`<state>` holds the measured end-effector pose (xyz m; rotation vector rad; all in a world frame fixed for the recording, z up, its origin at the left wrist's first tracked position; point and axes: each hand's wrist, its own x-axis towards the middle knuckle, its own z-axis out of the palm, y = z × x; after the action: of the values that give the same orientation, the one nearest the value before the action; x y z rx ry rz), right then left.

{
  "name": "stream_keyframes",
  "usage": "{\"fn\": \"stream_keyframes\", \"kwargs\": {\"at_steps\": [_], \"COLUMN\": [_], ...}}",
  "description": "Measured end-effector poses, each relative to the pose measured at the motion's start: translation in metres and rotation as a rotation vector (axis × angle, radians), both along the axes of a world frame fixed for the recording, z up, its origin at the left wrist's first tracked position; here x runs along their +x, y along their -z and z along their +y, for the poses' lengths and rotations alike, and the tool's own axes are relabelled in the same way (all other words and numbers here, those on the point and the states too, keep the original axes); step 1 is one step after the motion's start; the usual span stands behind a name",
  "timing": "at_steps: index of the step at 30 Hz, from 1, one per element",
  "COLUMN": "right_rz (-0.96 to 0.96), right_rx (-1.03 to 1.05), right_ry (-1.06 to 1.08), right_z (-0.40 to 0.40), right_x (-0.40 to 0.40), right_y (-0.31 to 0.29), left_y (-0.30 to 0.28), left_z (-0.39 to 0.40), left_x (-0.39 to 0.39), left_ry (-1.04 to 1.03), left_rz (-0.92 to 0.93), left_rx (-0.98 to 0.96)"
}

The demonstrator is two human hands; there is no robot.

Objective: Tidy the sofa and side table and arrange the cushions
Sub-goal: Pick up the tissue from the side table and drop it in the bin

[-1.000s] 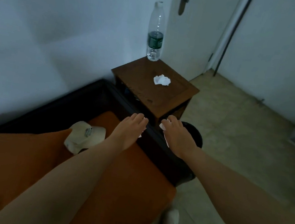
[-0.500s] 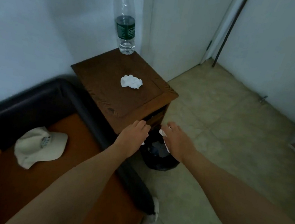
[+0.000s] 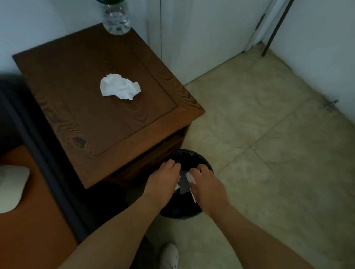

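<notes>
White paper scraps gripped by left hand, right hand, above black bin

Both forearms bare, no sleeves in view. Left hand and right hand without rings, watch or gloves. One white shoe, scuffed grey.

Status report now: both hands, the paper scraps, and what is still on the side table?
Left hand and right hand over black bin, each holding white paper scraps. Crumpled tissue and bottle remain on side table. Nothing blocking.
</notes>
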<state>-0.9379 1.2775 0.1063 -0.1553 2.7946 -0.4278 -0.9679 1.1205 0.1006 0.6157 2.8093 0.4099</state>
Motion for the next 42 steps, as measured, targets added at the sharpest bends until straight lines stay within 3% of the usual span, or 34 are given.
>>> {"fn": "stream_keyframes", "kwargs": {"at_steps": [7, 14, 21, 30, 42], "right_rz": [0.021, -0.061, 0.045, 0.301, 0.492], "right_rx": [0.067, 0.076, 0.053, -0.017, 0.020], "right_ry": [0.001, 0.009, -0.082, -0.180, -0.290], "right_z": [0.003, 0.020, 0.015, -0.015, -0.027], "right_x": [-0.020, -0.023, -0.035, -0.061, -0.092], "right_y": [0.090, 0.123, 0.082, -0.015, -0.091], "left_y": [0.087, 0.118, 0.077, -0.012, -0.090], "left_z": [0.022, 0.014, -0.006, -0.026, -0.059], "left_x": [-0.019, -0.027, -0.021, -0.029, -0.046], "left_ry": [-0.106, -0.107, 0.039, 0.178, 0.094], "left_rz": [-0.105, -0.190, -0.064, 0.280, 0.492], "left_rx": [0.058, 0.039, -0.051, 0.064, 0.068]}}
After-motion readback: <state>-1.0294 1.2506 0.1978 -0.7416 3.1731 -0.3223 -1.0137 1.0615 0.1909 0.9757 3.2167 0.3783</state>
